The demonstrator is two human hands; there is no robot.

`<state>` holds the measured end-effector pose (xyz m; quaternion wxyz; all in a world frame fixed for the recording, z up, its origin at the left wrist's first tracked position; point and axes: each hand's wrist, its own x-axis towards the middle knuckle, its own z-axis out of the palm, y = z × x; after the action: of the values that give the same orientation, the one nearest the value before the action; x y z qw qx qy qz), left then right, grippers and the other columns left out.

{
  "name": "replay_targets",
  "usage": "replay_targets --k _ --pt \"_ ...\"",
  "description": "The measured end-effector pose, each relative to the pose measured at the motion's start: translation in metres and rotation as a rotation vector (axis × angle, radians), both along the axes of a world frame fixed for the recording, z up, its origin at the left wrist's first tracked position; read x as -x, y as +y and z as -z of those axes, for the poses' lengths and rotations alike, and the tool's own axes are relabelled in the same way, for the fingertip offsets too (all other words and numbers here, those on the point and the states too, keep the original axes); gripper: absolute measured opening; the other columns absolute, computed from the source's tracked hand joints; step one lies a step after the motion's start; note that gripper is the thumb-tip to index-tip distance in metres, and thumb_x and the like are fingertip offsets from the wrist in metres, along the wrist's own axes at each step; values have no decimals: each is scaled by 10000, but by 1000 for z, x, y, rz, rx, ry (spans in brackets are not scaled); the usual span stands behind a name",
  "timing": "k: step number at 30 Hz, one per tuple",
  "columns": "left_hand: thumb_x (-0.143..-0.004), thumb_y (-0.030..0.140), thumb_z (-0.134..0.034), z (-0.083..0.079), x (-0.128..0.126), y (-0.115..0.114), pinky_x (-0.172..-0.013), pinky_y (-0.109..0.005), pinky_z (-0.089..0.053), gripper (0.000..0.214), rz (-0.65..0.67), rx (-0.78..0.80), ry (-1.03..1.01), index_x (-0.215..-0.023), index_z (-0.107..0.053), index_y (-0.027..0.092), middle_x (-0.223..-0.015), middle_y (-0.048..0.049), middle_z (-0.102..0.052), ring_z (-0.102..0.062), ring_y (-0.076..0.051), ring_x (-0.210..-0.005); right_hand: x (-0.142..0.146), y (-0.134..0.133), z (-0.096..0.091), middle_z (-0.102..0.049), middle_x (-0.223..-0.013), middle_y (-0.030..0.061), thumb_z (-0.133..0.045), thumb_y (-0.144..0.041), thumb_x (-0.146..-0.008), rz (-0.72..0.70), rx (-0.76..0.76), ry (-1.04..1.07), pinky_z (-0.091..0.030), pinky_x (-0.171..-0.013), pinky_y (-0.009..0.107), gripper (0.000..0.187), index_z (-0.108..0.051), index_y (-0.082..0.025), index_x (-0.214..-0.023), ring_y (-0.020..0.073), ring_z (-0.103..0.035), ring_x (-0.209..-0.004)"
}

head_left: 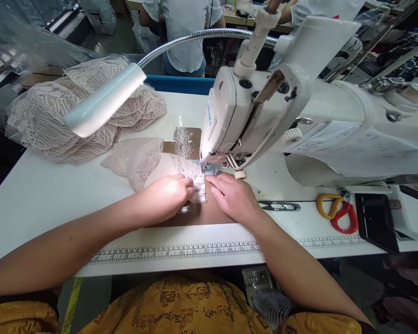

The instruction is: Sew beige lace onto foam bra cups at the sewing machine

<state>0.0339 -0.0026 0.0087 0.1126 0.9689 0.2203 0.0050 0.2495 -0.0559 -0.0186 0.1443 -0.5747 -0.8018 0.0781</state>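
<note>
A white table [38, 195] fills the view, with a printed ruler [174, 253] running along its near edge. On its right side stands a white sewing machine [299, 93], its head reaching left over a brown panel [209, 213] set flat in the tabletop. At the far left lies a heap of pale lace [55, 116], partly wrapped in clear plastic. A gooseneck lamp [104, 99] hangs over that heap, its white head tilted down to the left. Beyond the table a person in a white shirt [184, 32] stands with their back turned.

The lace piece [141, 160] lies on the brown panel, its wider part spread to the left. Its narrow strip runs under the presser foot [205, 168] between the two hands.

The left hand [170, 192] rests on the strip's left side with the fingers curled and drawn together on the lace. Whether it pinches the cloth or only pins it down cannot be told. The right hand [233, 195] lies flat and loose just right of the strip, fingers side by side, their tips touching the lace edge near the foot.

Well to the right lie yellow-and-red scissors [337, 211], a black box [376, 220] beside them, and small thread snips [278, 206] just beside the right wrist
</note>
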Motion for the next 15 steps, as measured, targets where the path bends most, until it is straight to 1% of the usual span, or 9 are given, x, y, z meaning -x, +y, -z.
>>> replay_targets --k 2,4,6,8,10,13,15 --pt "-905 142 -433 -1 1 9 -690 -288 -472 237 -42 127 -54 -813 -651 133 -828 -77 -651 -595 -182 -747 1 0 1 -698 -1013 75 -495 -146 -890 -38 8 57 -447 -731 301 343 -650 -184 -1194 200 -612 -873" --pt "-928 217 -440 -5 4 19 -628 -246 -441 231 -77 335 -97 -817 -628 144 -743 -34 -618 -563 -145 -668 3 1 1 -694 -1031 72 -506 -127 -875 -61 13 99 -451 -752 301 380 -628 -177 -1231 193 -614 -871" --pt "-942 289 -434 -8 8 28 -551 -211 -390 249 -123 536 -132 -799 -589 156 -661 8 -552 -496 -108 -576 7 2 1 -689 -1033 64 -513 -95 -850 -68 17 120 -445 -737 288 418 -621 -186 -1243 178 -611 -834" --pt "-946 333 -426 -8 11 33 -514 -194 -353 271 -156 670 -168 -777 -549 160 -628 27 -499 -439 -88 -535 11 4 1 -683 -1020 53 -531 -87 -831 -70 24 147 -433 -715 271 409 -640 -203 -1208 165 -604 -808" --pt "-940 348 -435 -5 12 35 -518 -187 -352 267 -175 723 -207 -774 -532 161 -640 27 -493 -430 -85 -546 15 6 1 -675 -954 38 -551 -98 -828 -76 29 195 -417 -694 254 323 -677 -202 -1107 151 -592 -778" --pt "-922 337 -454 -2 11 33 -531 -191 -356 238 -185 695 -203 -787 -542 161 -662 21 -513 -449 -95 -574 18 6 1 -632 -788 8 -551 -133 -858 -90 14 261 -381 -647 234 162 -700 -186 -892 126 -544 -691" --pt "-906 315 -472 -3 10 31 -545 -201 -368 202 -156 647 -171 -817 -571 163 -688 16 -555 -480 -105 -590 18 4 1 -602 -723 2 -546 -194 -894 -95 7 257 -359 -625 232 178 -690 -180 -791 121 -515 -662"
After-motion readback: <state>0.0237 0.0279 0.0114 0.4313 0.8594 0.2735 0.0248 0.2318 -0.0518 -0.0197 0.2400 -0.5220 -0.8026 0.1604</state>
